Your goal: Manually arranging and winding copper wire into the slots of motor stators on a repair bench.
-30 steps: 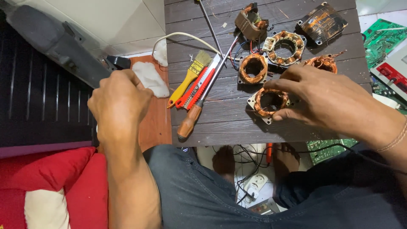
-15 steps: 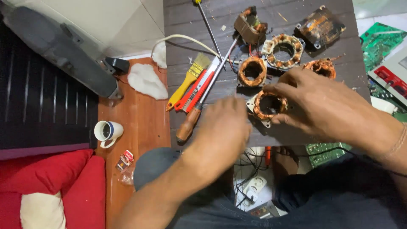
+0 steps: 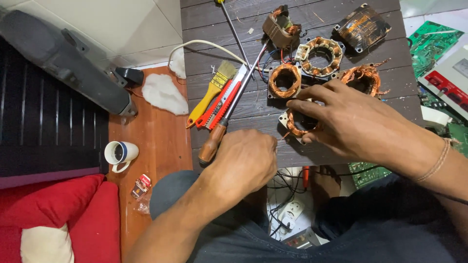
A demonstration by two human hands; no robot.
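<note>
My right hand [image 3: 356, 124] grips a copper-wound motor stator [image 3: 298, 122] lying near the front edge of the dark wooden table [image 3: 341, 63], fingers curled around its ring. My left hand [image 3: 243, 163] hovers over the table's front edge, fingers curled, just right of a brown-handled screwdriver [image 3: 214, 139]; whether it holds anything is hidden. Beside the screwdriver lie a red utility knife [image 3: 225, 100] and a yellow brush [image 3: 212, 92]. Other copper stators [image 3: 284, 80] sit further back.
A ring-shaped stator [image 3: 321, 54], a transformer [image 3: 279, 27] and a dark coil block [image 3: 363, 27] lie at the table's far side. Green circuit boards [image 3: 431, 41] are at the right. On the floor at the left are a white mug [image 3: 119, 153], white wadding [image 3: 163, 93] and a red cushion [image 3: 53, 214].
My left hand has swung from the left, over the floor, across to the table's front edge. The mug it covered is now in sight. My right hand has stayed on the stator.
</note>
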